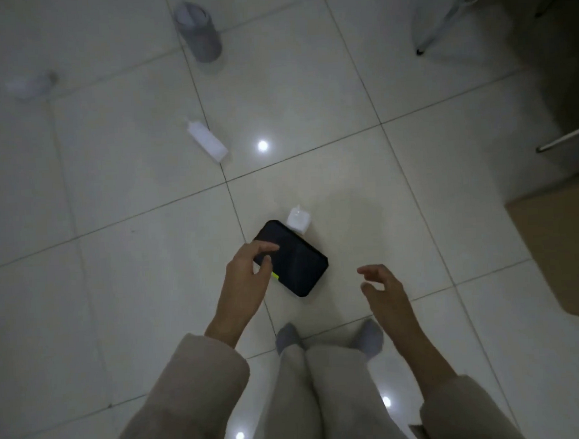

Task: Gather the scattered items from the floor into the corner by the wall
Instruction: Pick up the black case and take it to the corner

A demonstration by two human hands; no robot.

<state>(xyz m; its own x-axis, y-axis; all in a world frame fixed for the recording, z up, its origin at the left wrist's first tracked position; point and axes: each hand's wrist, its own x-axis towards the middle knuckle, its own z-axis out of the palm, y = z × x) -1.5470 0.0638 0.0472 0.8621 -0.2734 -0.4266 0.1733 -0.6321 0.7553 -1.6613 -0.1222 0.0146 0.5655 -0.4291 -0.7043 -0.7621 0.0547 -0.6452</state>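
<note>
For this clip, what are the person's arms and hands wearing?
Both hands are bare: left hand, right hand, with no gloves, rings or watch visible. Each arm wears a loose, pale beige sleeve, the left sleeve ending near the wrist, the right sleeve pushed further up the forearm. The fabric looks plain, with no markings.

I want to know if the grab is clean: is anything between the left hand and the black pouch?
Nothing visible: the left hand reaches over the black pouch. A small white bottle stands at its far corner.
</note>
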